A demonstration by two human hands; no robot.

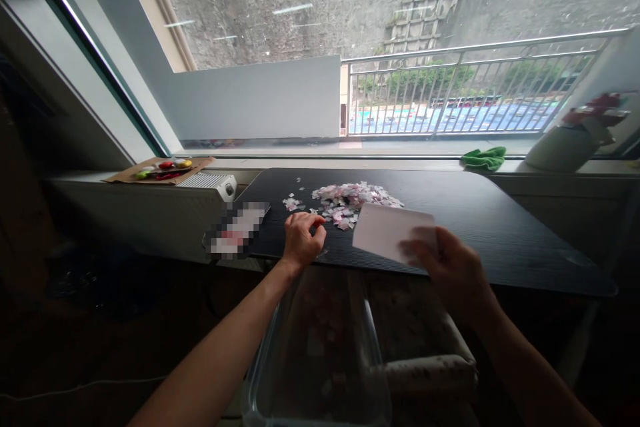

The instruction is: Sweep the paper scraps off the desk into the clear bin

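My right hand (453, 263) grips a pale, stiff-looking card (383, 230) by its right end, holding it tilted over the front of the dark table (490, 227). Just beyond the card lies a heap of small white and pinkish paper pieces (357, 193). My left hand (304, 237) rests at the table's front edge, left of the card, with fingers curled in beside the pieces. Whatever may be within those fingers is hidden. Below the table edge stands a clear plastic bin (320, 407) with some paper pieces in it.
At the table's left corner lies a blurred-out flat object (237, 230). A radiator (150, 207) bears cardboard (120, 175) with colourful items on it. A green cloth (484, 158) and a pale pot (563, 147) sit on the sill. A worn stool-like box (430, 367) stands right of the bin.
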